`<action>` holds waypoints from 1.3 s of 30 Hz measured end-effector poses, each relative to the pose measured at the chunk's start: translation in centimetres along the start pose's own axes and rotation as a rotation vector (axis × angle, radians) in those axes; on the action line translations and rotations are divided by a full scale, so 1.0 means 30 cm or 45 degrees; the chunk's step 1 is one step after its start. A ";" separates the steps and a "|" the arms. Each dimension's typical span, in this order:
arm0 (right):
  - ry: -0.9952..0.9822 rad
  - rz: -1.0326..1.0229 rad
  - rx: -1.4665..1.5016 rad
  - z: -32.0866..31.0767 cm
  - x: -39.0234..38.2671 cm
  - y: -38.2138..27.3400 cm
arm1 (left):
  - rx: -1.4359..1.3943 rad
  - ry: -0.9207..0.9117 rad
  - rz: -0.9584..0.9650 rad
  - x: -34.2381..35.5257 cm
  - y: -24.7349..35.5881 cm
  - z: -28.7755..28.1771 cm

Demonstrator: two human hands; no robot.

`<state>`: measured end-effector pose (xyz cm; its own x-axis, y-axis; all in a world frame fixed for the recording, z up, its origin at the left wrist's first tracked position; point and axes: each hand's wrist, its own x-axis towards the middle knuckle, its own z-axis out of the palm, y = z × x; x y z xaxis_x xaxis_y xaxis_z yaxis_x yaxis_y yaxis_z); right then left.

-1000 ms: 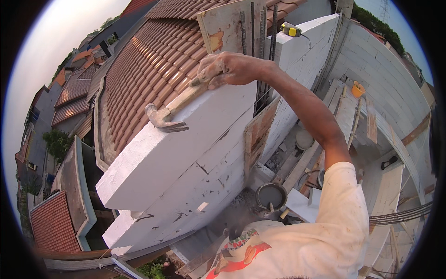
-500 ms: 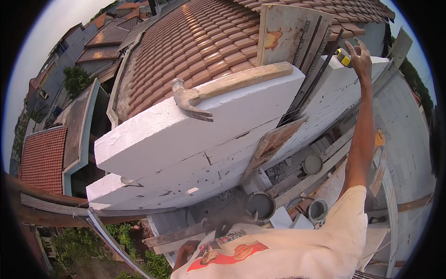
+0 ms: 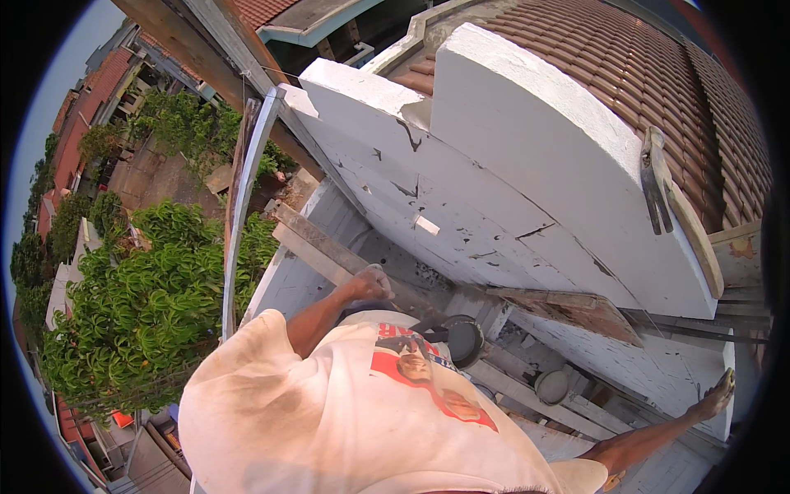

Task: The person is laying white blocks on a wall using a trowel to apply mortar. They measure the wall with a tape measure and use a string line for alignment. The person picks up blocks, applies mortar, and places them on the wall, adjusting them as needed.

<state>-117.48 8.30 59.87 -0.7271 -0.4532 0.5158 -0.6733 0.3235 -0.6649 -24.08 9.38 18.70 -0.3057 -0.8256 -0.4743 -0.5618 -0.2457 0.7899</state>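
head view: the left hand (image 3: pixel 370 284) was closed in a fist, resting on a weathered wooden plank (image 3: pixel 329 247) near the picture centre. the right hand (image 3: pixel 717 393), at 4 o'clock, lay against the edge of the white wall slab (image 3: pixel 527 173); whether it gripped anything could not be told. a hammer (image 3: pixel 671 206) lay unheld on the slab top at 2 o'clock, well apart from both hands. two round containers (image 3: pixel 465 339) stood below the slab.
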 end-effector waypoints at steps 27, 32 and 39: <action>-1.458 -0.561 0.287 0.823 -2.137 -1.340 | -0.551 -0.333 0.197 0.024 0.543 -0.629; -1.300 -0.696 -0.065 0.702 -1.950 -1.360 | -0.857 -0.113 0.408 0.015 0.553 -1.057; -0.808 -0.867 -0.254 0.507 -1.610 -1.080 | -1.256 0.693 0.621 0.089 0.489 -1.567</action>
<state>-58.50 7.07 48.28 -0.0008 -0.9441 0.3295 -0.9785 -0.0673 -0.1951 2.98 -20.31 47.30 0.1725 -0.9850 -0.0094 0.4162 0.0642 0.9070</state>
